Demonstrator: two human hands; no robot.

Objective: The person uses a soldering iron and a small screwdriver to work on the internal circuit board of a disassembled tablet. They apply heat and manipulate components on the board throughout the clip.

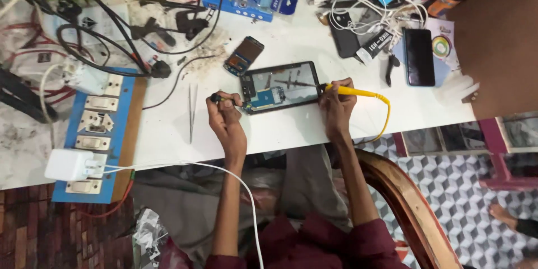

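An opened phone (280,86) with its back off lies on the white bench (291,129), its circuit board showing. My left hand (223,113) grips a black probe (219,98) at the phone's left edge. My right hand (337,102) grips a yellow probe (353,91) at the phone's right edge; its yellow lead curls off the front edge of the bench. Both hands rest on the bench, either side of the phone.
Tweezers (191,111) lie left of my left hand. A small phone part (244,55) sits behind the opened phone. A blue switch and socket board (95,129) with a white charger (68,164) is at left. A black phone (418,56), cables and boxes crowd the back.
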